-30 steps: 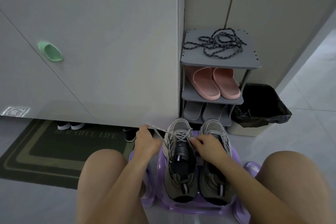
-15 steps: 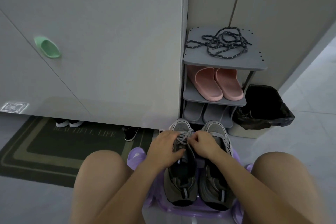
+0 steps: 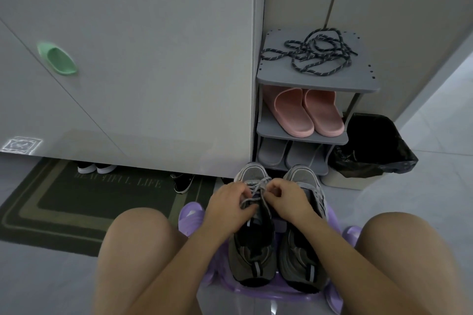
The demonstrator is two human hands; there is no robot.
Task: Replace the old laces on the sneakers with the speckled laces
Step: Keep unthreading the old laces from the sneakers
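Well, the big white cupboard (image 3: 153,59) fills the wall beyond the grip, with a dark doormat (image 3: 64,202) on the floor off to the left of it. Straight past the grip, further off, stands a grey shoe rack (image 3: 317,85). On its top shelf lies the tangle of speckled laces (image 3: 312,55), untouched and well apart from the hands. Under the grip, a purple stool (image 3: 190,215) between the person's knees carries the grey sneakers (image 3: 299,261), side by side with toes pointing away. Both hands work over the left sneaker (image 3: 252,250). The left hand (image 3: 227,202) and right hand (image 3: 286,199) have their fingers curled in, each pinching the old lace (image 3: 252,190) where it crosses above the tongue. That lace looks soft, light and limp. I'd judge it slides out best one crossing at a time, taken close to the eyelet, since hauling the whole length would likely snag. The shoe seems light enough to skid on the smooth stool, so one grip may need to steady it.
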